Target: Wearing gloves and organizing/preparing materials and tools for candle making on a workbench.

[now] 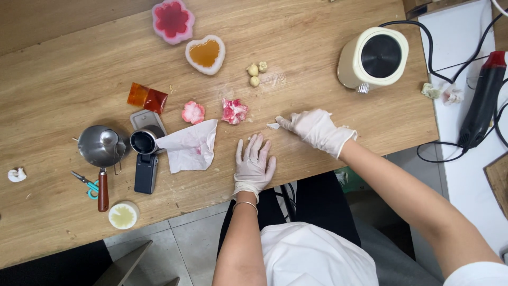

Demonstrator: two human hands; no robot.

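Observation:
Both hands wear white gloves. My left hand [254, 161] lies flat on the wooden table [69, 85], fingers spread, holding nothing. My right hand [316, 128] reaches left and pinches a small white scrap [273, 126] against the tabletop. Just beyond the hands sits a pink and white lumpy wax piece [234, 110], with a smaller pink flower-shaped piece [193, 112] to its left. A crumpled white tissue [190, 146] with pink stains lies left of my left hand.
A cream electric pot [373, 58] stands at the right, with a black and red heat gun [482, 100] beyond the edge. Pink flower mould [173, 20], heart mould with amber filling [205, 53], three beige lumps [255, 72], steel pouring pot [100, 148], small scale [146, 159], scissors [87, 182].

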